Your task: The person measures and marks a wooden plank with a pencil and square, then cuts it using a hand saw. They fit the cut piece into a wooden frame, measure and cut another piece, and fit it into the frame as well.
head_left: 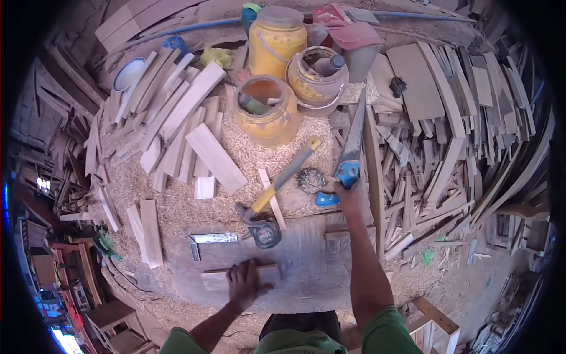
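green shirt cloth (309, 342) is nearest the camera, well on the near side of the tape measure (266, 236). between the two, on the worn bench board (312, 253), lies a pale wooden strip (212, 280). beyond and right of the tape measure, a handsaw (354, 133) points its blade away, beside the yellow jars (265, 130).

as for progress, the strip looks laid out and the saw already taken in hand; no cut seems under way, since blade and strip are well apart, with the tape measure roughly between. any marking on the strip is too faint to make out, so i judge that any sawing of it is left to do. the try square (218, 238), left of the tape measure, and the hammer (286, 169), running back from it, are in neither hand.

the strip lies right under the left hand (244, 283), fingers a little apart, laid over it rather than wrapped around; how hard they press, i cannot tell. the right hand (349, 197) is closed around the saw's blue handle, well apart from the strip.
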Action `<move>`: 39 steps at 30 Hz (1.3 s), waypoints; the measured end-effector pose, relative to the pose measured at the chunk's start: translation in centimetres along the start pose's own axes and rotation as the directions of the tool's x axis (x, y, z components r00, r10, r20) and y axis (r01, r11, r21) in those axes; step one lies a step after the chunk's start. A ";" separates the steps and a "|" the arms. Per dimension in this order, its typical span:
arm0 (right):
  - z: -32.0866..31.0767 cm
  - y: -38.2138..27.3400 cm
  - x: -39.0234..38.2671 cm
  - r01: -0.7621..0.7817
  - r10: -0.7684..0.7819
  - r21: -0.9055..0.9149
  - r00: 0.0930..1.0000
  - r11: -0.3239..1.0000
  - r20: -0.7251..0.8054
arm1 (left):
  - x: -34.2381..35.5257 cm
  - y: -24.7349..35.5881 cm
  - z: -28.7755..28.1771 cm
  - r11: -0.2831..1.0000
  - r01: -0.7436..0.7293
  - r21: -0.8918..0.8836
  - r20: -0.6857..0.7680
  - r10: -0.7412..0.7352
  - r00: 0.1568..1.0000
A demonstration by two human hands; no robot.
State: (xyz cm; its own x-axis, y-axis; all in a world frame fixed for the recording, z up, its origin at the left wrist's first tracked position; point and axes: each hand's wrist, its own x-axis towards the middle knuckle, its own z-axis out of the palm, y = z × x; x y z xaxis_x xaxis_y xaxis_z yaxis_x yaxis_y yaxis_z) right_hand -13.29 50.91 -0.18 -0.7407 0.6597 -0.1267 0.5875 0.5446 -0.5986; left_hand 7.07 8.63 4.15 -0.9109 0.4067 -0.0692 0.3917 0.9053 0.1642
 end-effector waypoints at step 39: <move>-26.2 -12.5 -29.2 -0.084 -0.438 0.666 0.691 0.741 0.575 | 4.8 -10.1 -0.8 0.411 0.689 -0.598 -0.460 -0.879 0.125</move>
State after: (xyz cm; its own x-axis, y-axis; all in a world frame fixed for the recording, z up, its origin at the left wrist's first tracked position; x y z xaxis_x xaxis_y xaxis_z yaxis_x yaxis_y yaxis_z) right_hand 9.58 38.43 31.72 -0.9566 -0.0810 -0.2801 0.2807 0.0033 -0.9598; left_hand -1.38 1.32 2.89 -0.5182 -0.8012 0.2993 -0.5438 0.5787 0.6077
